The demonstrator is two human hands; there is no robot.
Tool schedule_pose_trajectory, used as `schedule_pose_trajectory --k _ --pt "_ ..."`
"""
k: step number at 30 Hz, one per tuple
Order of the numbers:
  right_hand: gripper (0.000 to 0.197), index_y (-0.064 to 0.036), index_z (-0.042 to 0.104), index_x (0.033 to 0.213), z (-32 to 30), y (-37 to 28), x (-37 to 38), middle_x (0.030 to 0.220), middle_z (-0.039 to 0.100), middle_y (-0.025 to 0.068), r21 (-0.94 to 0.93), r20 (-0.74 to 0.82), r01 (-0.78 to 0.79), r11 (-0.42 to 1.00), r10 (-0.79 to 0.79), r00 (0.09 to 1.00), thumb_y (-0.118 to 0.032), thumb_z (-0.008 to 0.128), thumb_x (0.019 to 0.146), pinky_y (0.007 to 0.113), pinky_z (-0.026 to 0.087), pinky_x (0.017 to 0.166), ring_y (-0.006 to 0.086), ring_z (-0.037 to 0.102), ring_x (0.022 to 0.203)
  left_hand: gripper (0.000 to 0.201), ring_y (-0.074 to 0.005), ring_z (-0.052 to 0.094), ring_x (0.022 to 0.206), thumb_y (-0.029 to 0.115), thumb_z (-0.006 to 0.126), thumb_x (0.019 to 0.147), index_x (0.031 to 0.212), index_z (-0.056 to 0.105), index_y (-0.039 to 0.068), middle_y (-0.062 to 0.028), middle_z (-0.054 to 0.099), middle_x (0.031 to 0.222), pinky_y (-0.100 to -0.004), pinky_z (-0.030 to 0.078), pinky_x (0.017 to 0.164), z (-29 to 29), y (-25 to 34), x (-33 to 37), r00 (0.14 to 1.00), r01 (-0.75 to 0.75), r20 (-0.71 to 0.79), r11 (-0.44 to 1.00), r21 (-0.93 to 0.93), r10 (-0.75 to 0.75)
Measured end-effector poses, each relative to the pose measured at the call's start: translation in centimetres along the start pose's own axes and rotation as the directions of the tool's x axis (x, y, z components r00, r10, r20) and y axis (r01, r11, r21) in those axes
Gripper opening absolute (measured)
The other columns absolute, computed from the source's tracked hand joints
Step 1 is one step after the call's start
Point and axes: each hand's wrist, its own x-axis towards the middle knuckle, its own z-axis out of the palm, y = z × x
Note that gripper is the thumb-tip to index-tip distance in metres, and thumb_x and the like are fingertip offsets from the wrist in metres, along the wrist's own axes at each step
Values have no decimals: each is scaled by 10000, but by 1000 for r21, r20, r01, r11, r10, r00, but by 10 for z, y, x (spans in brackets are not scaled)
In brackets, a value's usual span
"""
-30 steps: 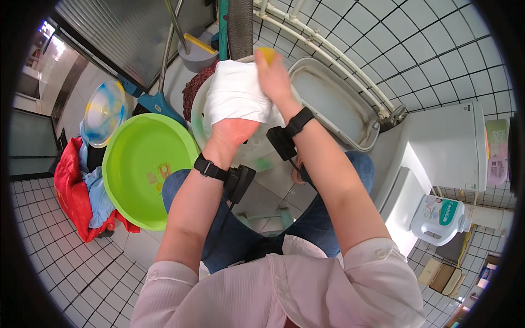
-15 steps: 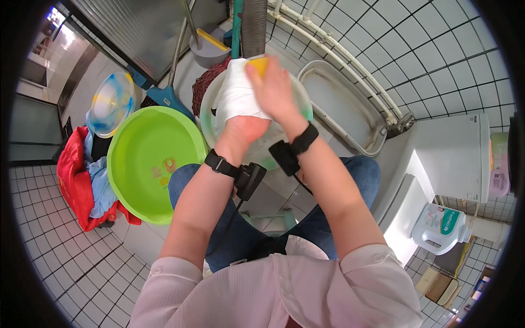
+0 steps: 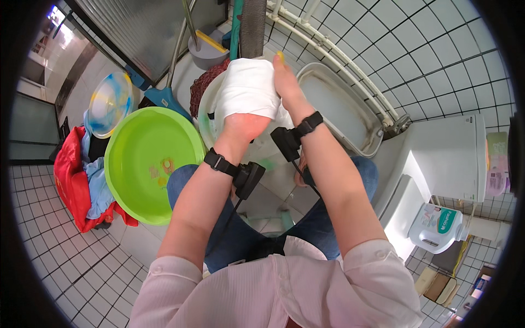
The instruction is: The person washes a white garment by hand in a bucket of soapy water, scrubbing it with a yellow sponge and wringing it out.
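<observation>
Wringing looks like the step: both hands, left hand [image 3: 243, 127] and right hand [image 3: 285, 87], grip a white cloth [image 3: 247, 87] above the pale basin [image 3: 210, 117]; next probably calls for a firmer twist

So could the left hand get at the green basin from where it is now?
Probably yes, once it lets go. The left hand is gripping the white cloth together with the right hand, but the green basin sits just to its left with nothing between them.

white square tiles [image 3: 437, 65] cover wall and floor; 2 pale pipes [image 3: 328, 52] cross the wall; daylight enters a doorway [image 3: 57, 16].
</observation>
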Motion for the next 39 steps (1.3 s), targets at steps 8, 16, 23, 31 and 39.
schedule_pose_trajectory --k 8,16,23,31,39 --pt "566 52 415 1077 16 -26 -41 1047 526 273 -402 8 495 770 -538 843 -462 425 840 459 306 911 386 490 1016 457 -205 373 1198 370 309 906 1270 379 103 -30 391 1314 -335 284 1004 1 0 -12 989 22 -147 998 67 -12" --pt "539 57 387 1007 -3 -5 -18 934 556 298 -117 -110 130 985 -143 984 -456 422 842 449 413 757 431 528 894 403 -218 439 1140 309 335 903 1217 426 75 -59 457 1248 -368 327 982 2 2 -7 1000 -2 -5 1000 14 2" --pt "387 -3 412 1034 -27 64 -14 859 568 111 754 213 -418 507 414 885 -295 513 801 339 461 670 228 554 721 357 -267 497 1058 265 379 883 1133 462 23 -125 510 1155 -402 395 923 9 14 -7 1000 21 12 997 69 -22" --pt "355 -30 423 1076 -35 25 -64 862 531 125 756 -22 -90 649 163 986 -302 472 854 341 446 709 255 541 789 391 -286 555 919 321 363 875 1013 535 -1 -132 585 1001 -377 436 847 -5 15 8 993 91 -75 996 -17 -92" --pt "395 14 447 1018 -9 -31 -76 958 543 225 -57 165 31 998 -21 986 -356 420 885 373 401 758 308 535 850 422 -258 567 915 378 378 864 1038 560 40 -103 593 1032 -350 443 848 -5 10 -8 927 81 -374 992 100 -39"
